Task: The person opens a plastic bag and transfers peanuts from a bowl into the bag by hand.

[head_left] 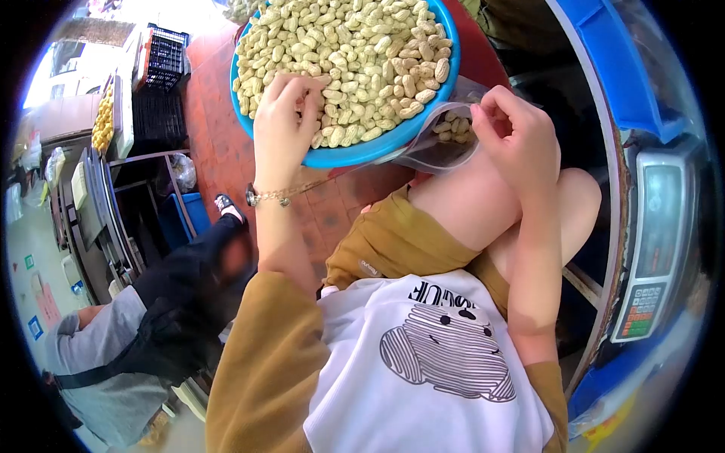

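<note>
Blue plastic forms the basin at the top of the head view, heaped with unshelled peanuts; its far rim is cut off by the upper edge. The left hand reaches over the near-left rim, fingers curled down among the peanuts. Its grip is partly closed, but the fingertips are partly hidden, so whether they have hold of a peanut cannot be told. A bracelet circles that wrist.

The right hand is just beside the basin's right side, its grip closed, thumb against bent fingers, pinching the edge of a clear bag. The bag hangs beside the rim with some peanuts inside; its see-through film makes its outline and the part behind the hand hard to make out.

Under the basin a red surface shows only in part. To the right stands a scale, its display too washed out to read. At lower left, another person is blurred and partly cut off, near dark crates and a blue bin.
</note>
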A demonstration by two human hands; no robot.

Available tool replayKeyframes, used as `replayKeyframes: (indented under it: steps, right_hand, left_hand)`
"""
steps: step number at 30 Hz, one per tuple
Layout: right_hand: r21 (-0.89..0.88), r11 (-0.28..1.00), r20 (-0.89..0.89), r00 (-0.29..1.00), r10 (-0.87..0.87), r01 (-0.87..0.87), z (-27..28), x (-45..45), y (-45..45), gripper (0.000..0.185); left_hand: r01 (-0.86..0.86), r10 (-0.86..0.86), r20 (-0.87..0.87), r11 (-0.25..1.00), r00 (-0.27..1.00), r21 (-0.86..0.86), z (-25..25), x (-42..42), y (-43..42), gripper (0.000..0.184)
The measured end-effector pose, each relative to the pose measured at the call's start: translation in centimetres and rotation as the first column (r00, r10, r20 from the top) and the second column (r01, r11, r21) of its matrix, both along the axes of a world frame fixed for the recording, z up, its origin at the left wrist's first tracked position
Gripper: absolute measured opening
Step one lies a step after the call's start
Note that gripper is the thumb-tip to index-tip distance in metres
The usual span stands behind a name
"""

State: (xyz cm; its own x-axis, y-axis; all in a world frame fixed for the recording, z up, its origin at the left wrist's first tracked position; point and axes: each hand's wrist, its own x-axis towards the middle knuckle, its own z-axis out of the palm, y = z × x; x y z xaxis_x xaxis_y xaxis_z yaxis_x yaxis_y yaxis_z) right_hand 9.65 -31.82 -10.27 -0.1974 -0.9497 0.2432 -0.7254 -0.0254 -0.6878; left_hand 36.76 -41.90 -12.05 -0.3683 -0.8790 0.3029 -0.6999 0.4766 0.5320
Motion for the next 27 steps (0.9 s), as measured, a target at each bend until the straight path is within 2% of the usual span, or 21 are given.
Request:
replayKeyframes:
  steps: [1, 4, 5, 8, 15, 18, 21, 24, 27]
  right_hand:
    - [-0.001, 1.0, 0.0, 1.0, 0.004, -0.004, 0.0, 0.0, 0.0, 0.016]
    - [-0.016, 1.0, 0.007, 1.0, 0.016, -0.016, -0.2, 0.1, -0.1, 0.016]
    - [-0.024, 0.999, 0.011, 1.0, 0.021, -0.02, -0.2, 0.1, -0.1, 0.016]
    - [-0.033, 0.999, 0.018, 0.999, 0.032, -0.031, -0.4, 0.0, -0.2, 0.016]
    - [-0.03, 0.999, 0.02, 1.0, 0.022, -0.021, -0.2, -0.3, 0.1, 0.017]
    - [-0.003, 0.997, -0.011, 0.997, -0.081, 0.081, -0.2, -0.2, 0.0, 0.014]
    - [-0.045, 0.961, 0.008, 0.963, -0.271, 0.271, -0.7, -1.0, -0.3, 0.014]
    - [0.0, 0.95, 0.047, 0.949, -0.311, 0.311, -1.3, -1.8, -0.3, 0.012]
    - [-0.028, 0.933, 0.056, 0.932, -0.357, 0.359, -1.3, -1.8, -0.4, 0.011]
  left_hand:
    - [-0.03, 0.024, 0.054, 0.993, 0.998, 0.113, 0.4, 0.1, 0.4, 0.012]
    - [0.081, -0.084, 0.132, 0.996, 0.988, 0.028, -0.4, 0.8, 0.7, 0.016]
    - [0.072, -0.081, 0.103, 0.994, 0.991, 0.081, -0.5, 0.6, 0.9, 0.023]
    - [0.114, -0.068, 0.332, 0.986, 0.941, -0.121, -0.9, -0.1, 0.8, 0.024]
    - [0.117, -0.035, 0.418, 0.978, 0.908, -0.173, -0.8, -0.3, -1.0, 0.027]
    - [0.146, -0.061, 0.442, 0.976, 0.895, -0.16, -0.6, -1.1, -0.8, 0.026]
    - [0.17, -0.036, 0.486, 0.957, 0.873, -0.235, -0.8, -2.4, -0.5, 0.025]
    - [0.214, -0.062, 0.541, 0.951, 0.839, -0.223, -0.6, -2.6, -0.3, 0.024]
    - [0.224, -0.086, 0.551, 0.956, 0.83, -0.188, -0.6, -2.2, -0.3, 0.024]
